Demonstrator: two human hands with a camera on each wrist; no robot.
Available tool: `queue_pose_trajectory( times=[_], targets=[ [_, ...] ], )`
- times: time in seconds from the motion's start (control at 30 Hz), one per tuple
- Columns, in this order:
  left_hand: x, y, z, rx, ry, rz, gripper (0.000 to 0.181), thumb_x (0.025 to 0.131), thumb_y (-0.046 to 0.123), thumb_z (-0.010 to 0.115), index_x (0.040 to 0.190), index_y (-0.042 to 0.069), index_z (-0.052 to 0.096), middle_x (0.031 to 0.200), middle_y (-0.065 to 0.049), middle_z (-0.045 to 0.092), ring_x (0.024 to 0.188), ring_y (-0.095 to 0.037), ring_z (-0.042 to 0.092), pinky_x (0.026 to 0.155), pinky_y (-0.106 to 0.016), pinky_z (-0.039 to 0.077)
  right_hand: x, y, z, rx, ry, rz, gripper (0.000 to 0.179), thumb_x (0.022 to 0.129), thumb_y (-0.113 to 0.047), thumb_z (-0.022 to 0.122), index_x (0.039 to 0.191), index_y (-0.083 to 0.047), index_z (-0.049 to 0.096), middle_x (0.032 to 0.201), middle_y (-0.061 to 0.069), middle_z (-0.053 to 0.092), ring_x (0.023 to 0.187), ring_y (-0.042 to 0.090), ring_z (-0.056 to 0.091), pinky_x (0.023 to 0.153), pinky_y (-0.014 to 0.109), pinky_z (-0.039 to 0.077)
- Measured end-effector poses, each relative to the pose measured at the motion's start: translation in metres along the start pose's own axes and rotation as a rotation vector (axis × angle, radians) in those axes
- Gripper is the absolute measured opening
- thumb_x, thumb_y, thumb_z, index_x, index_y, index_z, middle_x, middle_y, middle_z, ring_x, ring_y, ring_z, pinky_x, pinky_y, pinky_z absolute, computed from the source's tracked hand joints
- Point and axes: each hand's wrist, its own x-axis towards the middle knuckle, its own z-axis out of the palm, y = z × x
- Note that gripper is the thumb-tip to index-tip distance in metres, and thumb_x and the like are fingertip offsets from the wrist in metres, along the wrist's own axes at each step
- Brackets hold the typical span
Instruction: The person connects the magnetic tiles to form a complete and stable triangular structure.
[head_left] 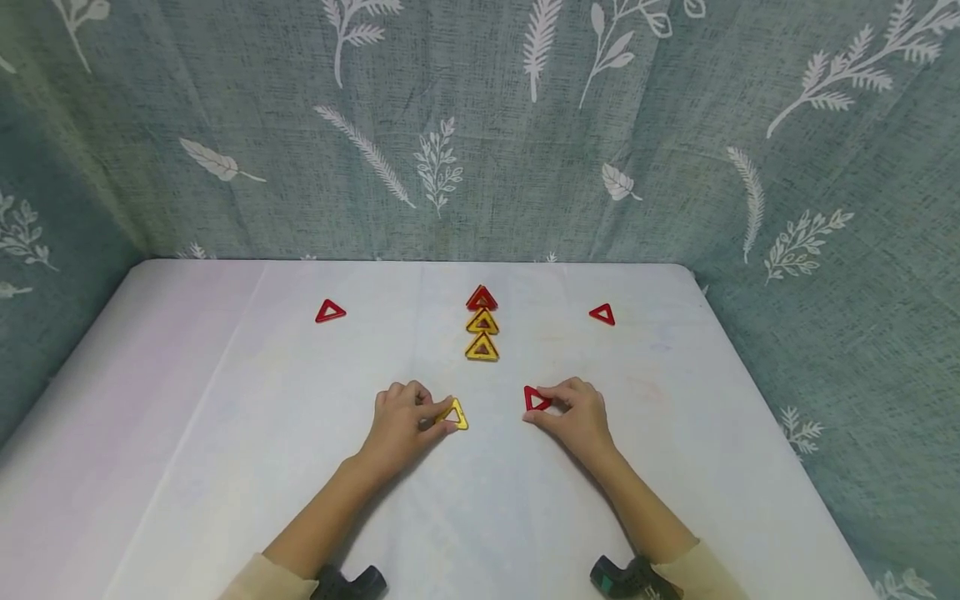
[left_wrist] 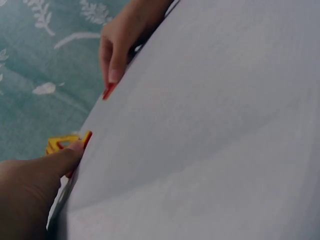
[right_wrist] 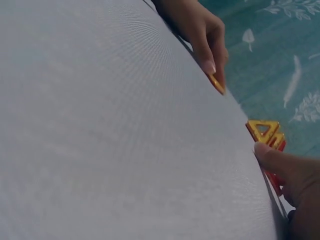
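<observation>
My left hand [head_left: 401,421] pinches a yellow triangular frame [head_left: 461,415] between thumb and fingers, near the middle of the table. To its right, my right hand [head_left: 581,417] pinches a red triangular frame [head_left: 527,398] by its right side. The two pieces are apart, with bare cloth between them. Beyond the hands, a column of three triangles points away from me: a red one [head_left: 482,292] at the far end, a yellow one [head_left: 482,330] in the middle and another yellow one [head_left: 482,357] nearest. The left wrist view shows the red piece [left_wrist: 108,91] upright-looking in my right fingers.
A loose red triangle [head_left: 318,317] lies at the far left of the column, and another red triangle [head_left: 611,317] at the far right. White cloth covers the table [head_left: 225,467]. A green leaf-patterned curtain [head_left: 480,225] hangs behind the far edge and along the sides.
</observation>
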Motion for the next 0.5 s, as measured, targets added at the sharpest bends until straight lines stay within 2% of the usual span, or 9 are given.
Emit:
queue_pose_trajectory(
  times=[0.2,0.27,0.5],
  targets=[
    [0.002,0.012,0.007,-0.011,-0.021,0.023,0.04,0.077,0.033,0.076,0.112,0.016,0.071,0.082,0.005,0.043,0.077,-0.013,0.032,0.075,-0.037,0.026,-0.005,-0.003,0.004,-0.029,-0.006,-0.046,0.042,0.064,-0.027,0.088,0.101,-0.014,0.075,0.09,-0.001,0.059,0.087,0.016,0.051,0.073,0.033,0.037],
    [0.003,0.016,0.009,-0.014,-0.033,0.029,0.039,0.077,0.034,0.076,0.112,0.016,0.071,0.081,0.005,0.043,0.077,-0.013,0.033,0.075,-0.037,0.026,-0.006,-0.002,0.004,-0.032,-0.01,-0.084,0.041,0.062,-0.027,0.089,0.099,-0.015,0.076,0.088,-0.002,0.058,0.086,0.015,0.05,0.072,0.033,0.037],
    [0.008,0.022,0.011,-0.011,-0.058,0.065,0.041,0.077,0.037,0.075,0.114,0.019,0.07,0.083,0.005,0.044,0.078,-0.013,0.034,0.074,-0.034,0.026,-0.006,0.002,0.009,-0.058,0.004,-0.345,0.043,0.057,-0.03,0.09,0.094,-0.012,0.076,0.086,-0.002,0.056,0.084,0.012,0.048,0.071,0.03,0.04]
  ],
)
